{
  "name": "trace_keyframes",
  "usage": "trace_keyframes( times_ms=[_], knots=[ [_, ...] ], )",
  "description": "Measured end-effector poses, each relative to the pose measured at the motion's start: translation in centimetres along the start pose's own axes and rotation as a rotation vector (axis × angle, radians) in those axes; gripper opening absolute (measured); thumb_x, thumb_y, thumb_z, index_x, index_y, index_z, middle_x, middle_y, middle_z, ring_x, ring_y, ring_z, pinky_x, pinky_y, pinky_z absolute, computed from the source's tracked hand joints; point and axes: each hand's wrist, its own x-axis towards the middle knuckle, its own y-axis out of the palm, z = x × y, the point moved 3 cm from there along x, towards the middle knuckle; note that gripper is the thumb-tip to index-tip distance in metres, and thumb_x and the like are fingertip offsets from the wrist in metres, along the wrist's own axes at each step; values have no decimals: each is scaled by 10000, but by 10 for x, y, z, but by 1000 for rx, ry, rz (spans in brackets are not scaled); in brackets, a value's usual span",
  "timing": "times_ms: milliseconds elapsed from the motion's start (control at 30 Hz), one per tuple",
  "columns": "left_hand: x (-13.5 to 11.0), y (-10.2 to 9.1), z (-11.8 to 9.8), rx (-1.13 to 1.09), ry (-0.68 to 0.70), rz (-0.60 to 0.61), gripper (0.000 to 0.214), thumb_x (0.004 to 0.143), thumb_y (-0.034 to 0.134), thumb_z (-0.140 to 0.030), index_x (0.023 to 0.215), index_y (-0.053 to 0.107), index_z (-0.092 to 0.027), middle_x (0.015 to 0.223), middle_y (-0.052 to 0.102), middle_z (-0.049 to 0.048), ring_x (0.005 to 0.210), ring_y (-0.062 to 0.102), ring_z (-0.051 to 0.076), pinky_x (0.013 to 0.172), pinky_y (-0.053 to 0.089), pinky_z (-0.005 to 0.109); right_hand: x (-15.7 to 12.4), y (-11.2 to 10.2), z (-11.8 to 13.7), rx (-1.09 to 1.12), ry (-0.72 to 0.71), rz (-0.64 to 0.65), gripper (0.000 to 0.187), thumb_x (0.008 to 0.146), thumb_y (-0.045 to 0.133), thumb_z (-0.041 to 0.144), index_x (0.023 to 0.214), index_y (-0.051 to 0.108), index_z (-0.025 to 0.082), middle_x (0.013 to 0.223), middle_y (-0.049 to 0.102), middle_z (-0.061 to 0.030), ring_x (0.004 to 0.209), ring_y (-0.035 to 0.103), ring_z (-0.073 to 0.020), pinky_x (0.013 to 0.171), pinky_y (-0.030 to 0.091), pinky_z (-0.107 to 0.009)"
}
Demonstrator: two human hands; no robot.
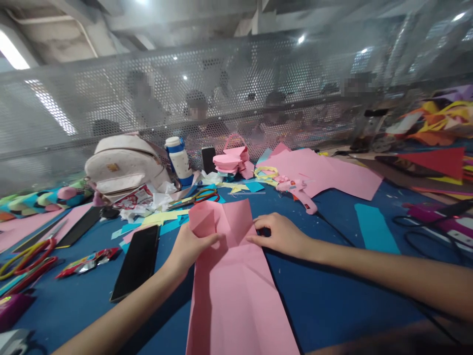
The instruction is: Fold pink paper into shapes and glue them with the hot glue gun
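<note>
A long sheet of folded pink paper (236,296) lies lengthwise in front of me, its far end folded into raised flaps. My left hand (190,246) pinches the left side of that end, thumb on top and fingers behind the paper. On the right edge, my right hand (279,234) grips the paper between thumb and fingers, with a gap showing inside the curled fingers. A black smartphone (137,261) rests left of my left hand. Beyond my right hand lies a pink hot glue gun (298,192) with a black cord.
A white backpack (123,165) and a bottle (180,160) stand at the back left. Scissors (27,261) and a red wrapper (88,261) lie at left. Pink sheets (321,172), a blue paper strip (376,229) and a power strip (443,224) are at right. A perforated metal screen (229,93) rises behind.
</note>
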Motion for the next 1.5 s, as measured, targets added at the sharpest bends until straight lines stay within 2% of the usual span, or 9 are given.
trace_keyframes(
  times_ms=[267, 500, 667, 833, 967, 1067, 1200, 1267, 1500],
  knots=[
    [-2, 2, -2, -25, 44, -113, 313, 522, 842, -309, 660, 604, -158, 599, 626, -13, 559, 565, 151, 516, 423, 231, -2, -1, 12, -55, -61, -20, 226, 832, 668, 347, 680, 692, 182, 710, 647, -2, 639, 545, -127, 589, 284, -243],
    [-7, 3, -4, -64, 26, -119, 333, 560, 839, -344, 714, 621, -145, 611, 630, -19, 539, 557, 133, 503, 422, 220, -6, -1, 21, -111, -177, -3, 204, 883, 630, 360, 832, 751, 204, 751, 663, -26, 729, 581, -159, 634, 321, -244],
    [-10, 6, -1, -114, -11, -103, 328, 610, 820, -367, 747, 637, -130, 620, 635, -6, 561, 579, 142, 531, 441, 225, 0, -1, 21, -101, -35, 44, 261, 894, 583, 376, 793, 713, 174, 773, 697, -44, 722, 606, -172, 612, 310, -251],
    [-20, 4, -3, -289, -84, 42, 506, 681, 787, -414, 1097, 666, -152, 1025, 723, 96, 874, 682, 227, 718, 528, 278, 15, -17, 10, -80, -20, 215, 325, 903, 528, 360, 671, 612, 148, 636, 612, -17, 611, 536, -135, 561, 282, -245],
    [-14, -14, -17, -324, -68, 170, 643, 707, 774, -419, 1285, 579, -218, 998, 724, 77, 817, 683, 201, 626, 510, 237, 29, -31, 2, -45, -118, 441, 335, 872, 537, 357, 602, 528, 159, 577, 506, 35, 554, 452, -99, 533, 283, -231],
    [0, -22, -29, -175, 48, 299, 639, 681, 796, -364, 1264, 595, -196, 1009, 718, 90, 890, 683, 222, 673, 525, 249, 38, -35, 6, -32, -160, 594, 315, 844, 543, 343, 588, 523, 161, 541, 455, 54, 522, 408, -90, 515, 275, -232],
    [16, -14, -28, -9, 8, 419, 741, 614, 830, -286, 1282, 534, -162, 882, 738, 91, 739, 710, 238, 585, 547, 285, 50, -30, 18, -32, -166, 697, 269, 788, 578, 313, 575, 558, 150, 524, 471, 55, 521, 416, -89, 525, 285, -235],
    [21, -7, -22, -1, 0, 460, 686, 589, 835, -266, 1205, 563, -136, 849, 739, 92, 678, 710, 234, 556, 545, 286, 53, -24, 19, -16, -142, 705, 212, 743, 618, 318, 628, 601, 141, 579, 534, 44, 559, 465, -97, 529, 303, -227],
    [23, -2, 7, -65, -29, 446, 487, 607, 821, -226, 1029, 599, -125, 873, 733, 82, 709, 718, 219, 631, 567, 303, 42, -8, 4, 165, 9, 714, 291, 644, 690, 359, 846, 689, 149, 766, 678, 11, 654, 592, -140, 521, 389, -207]
  ],
)
